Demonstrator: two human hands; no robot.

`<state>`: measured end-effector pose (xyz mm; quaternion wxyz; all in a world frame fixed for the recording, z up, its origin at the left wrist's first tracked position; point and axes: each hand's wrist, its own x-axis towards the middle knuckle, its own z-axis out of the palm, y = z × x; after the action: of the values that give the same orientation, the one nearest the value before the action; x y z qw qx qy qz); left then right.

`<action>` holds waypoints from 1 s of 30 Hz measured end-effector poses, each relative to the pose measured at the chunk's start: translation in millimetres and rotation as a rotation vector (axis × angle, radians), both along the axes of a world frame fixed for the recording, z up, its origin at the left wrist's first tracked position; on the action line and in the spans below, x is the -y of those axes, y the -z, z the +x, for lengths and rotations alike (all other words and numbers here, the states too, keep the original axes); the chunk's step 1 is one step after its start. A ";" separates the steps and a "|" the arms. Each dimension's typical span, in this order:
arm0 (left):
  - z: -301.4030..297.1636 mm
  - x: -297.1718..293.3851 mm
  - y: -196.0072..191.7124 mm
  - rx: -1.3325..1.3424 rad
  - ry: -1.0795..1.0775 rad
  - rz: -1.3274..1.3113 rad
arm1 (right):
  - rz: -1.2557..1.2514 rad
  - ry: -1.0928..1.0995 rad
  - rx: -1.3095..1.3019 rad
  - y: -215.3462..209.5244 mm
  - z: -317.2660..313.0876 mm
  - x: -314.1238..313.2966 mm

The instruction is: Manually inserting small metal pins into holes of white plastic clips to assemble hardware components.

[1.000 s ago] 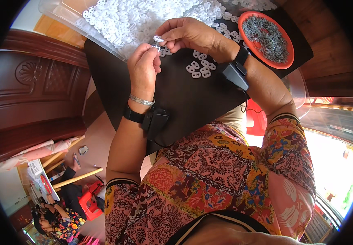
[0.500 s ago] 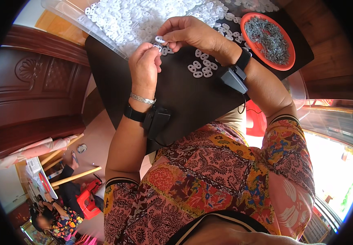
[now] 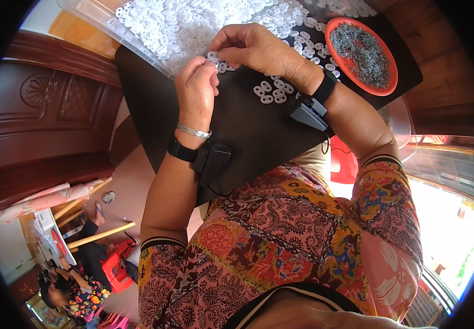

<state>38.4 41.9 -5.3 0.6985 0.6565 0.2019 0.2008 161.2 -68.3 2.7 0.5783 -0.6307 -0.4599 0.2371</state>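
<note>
Both my hands meet above the dark table (image 3: 237, 131), near the corner of a clear plastic tray (image 3: 132, 52). Pinched between their fingertips is a small white plastic piece with two holes (image 3: 213, 55). My left hand (image 3: 196, 85) grips it from below, thumb against the fingers. From the upper right, my right hand (image 3: 256, 48) closes thumb and forefinger on its edge. Whether a metal part is also in the fingers cannot be made out. Several matching white two-hole pieces (image 3: 274, 92) lie below my right wrist.
The tray holds a big heap of white pieces (image 3: 165, 27), with more loose ones (image 3: 316, 46) on the table beyond my right wrist. An orange-red bowl (image 3: 393, 82) of small grey metal parts stands at the far right. Another person (image 3: 78, 288) sits at the lower left.
The white piece between my fingertips has turned so both holes show. My right hand has rotated slightly, its fingers closer to the left ones. My left hand stays nearly in place.
</note>
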 end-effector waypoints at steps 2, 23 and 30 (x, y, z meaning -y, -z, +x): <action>0.0 -0.1 0.5 0.004 0.000 0.000 | -0.001 -0.028 -0.046 -0.2 0.2 -0.4; -0.2 -0.8 -1.4 0.111 -0.008 -0.156 | 0.028 0.076 0.339 -9.8 -14.2 4.0; 1.4 -3.3 1.8 0.128 0.050 -0.098 | -0.009 0.064 0.376 -14.7 -15.7 4.7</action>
<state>39.9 45.2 -7.0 0.7463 0.6120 0.1497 0.2147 145.5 -73.0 17.4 0.4867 -0.6809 -0.5384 0.0988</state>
